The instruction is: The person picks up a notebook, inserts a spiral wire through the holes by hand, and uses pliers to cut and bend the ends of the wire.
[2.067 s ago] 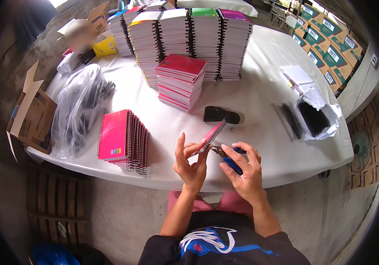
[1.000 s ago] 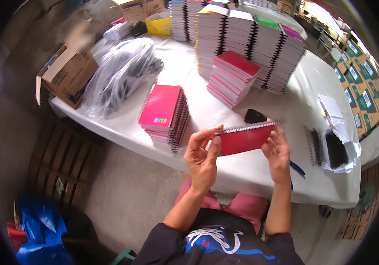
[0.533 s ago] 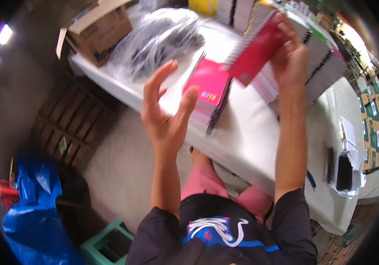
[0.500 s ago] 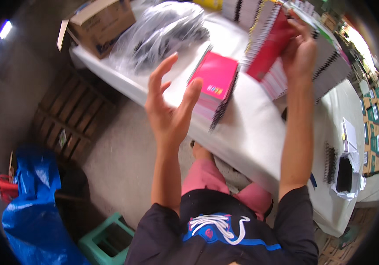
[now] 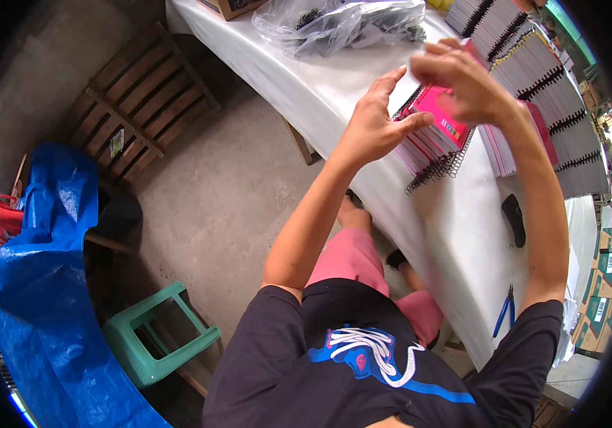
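Observation:
A stack of spiral-bound notebooks (image 5: 451, 127) with bright pink covers sits on the white-covered table. My left hand (image 5: 377, 125) is at its left side, thumb and fingers spread, the thumb near the top cover. Over the stack's far right part arches my right hand (image 5: 466, 84), its fingers bent and apart and slightly blurred. I see nothing held in either hand; whether the right fingertips touch the top notebook I cannot tell. Another pile of pink-edged notebooks (image 5: 500, 151) stands just right of it, partly behind my right forearm.
Stacks of black-spiral notebooks (image 5: 570, 146) line the table's far right. A clear plastic bag (image 5: 341, 28) with black coils lies at the back. Blue-handled pliers (image 5: 504, 314) and a black object (image 5: 513, 220) rest on the tablecloth (image 5: 456, 242). A green stool (image 5: 142, 357) and blue tarp (image 5: 42, 285) are left.
My right hand has left the red-covered notebook at the right and come over the pink stack. My left hand has moved in beside that stack. The view has shifted.

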The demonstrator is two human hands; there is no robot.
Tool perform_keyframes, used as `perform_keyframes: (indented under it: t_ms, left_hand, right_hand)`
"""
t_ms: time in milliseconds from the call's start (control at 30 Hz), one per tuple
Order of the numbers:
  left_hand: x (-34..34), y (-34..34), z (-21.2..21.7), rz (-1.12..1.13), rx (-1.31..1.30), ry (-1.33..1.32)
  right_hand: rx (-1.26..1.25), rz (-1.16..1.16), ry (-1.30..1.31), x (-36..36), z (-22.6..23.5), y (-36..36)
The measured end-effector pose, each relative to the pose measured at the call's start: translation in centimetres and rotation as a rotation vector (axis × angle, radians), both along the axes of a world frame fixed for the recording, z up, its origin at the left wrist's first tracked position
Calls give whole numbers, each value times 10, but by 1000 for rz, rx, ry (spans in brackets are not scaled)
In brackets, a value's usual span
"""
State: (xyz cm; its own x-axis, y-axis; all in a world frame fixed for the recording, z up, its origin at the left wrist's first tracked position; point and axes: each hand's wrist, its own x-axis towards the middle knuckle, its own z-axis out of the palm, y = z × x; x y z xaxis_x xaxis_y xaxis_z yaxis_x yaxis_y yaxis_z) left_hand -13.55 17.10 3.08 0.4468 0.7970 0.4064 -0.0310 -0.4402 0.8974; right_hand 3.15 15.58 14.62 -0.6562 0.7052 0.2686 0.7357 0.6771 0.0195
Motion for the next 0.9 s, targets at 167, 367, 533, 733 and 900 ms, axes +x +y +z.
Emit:
perform_keyframes:
  t_ms: [167, 367, 533, 733, 900]
  left_hand:
    - [5, 1, -3, -78, -63, -71]
    - [13, -4, -9, -132, -125, -137]
    - [20, -8, -13, -85, -39, -189]
    - [19, -17, -16, 40, 40, -155]
    - [31, -21, -26, 59, 27, -179]
  right_hand:
    - [-360, 34, 395, -7, -9, -18]
    - [-79, -383, 614, 69, -26, -20]
    - [-551, -510, 956, 112, -75, -20]
    - [-248, -641, 882, 91, -71, -4]
    - [-129, -606, 1004, 95, -82, -12]
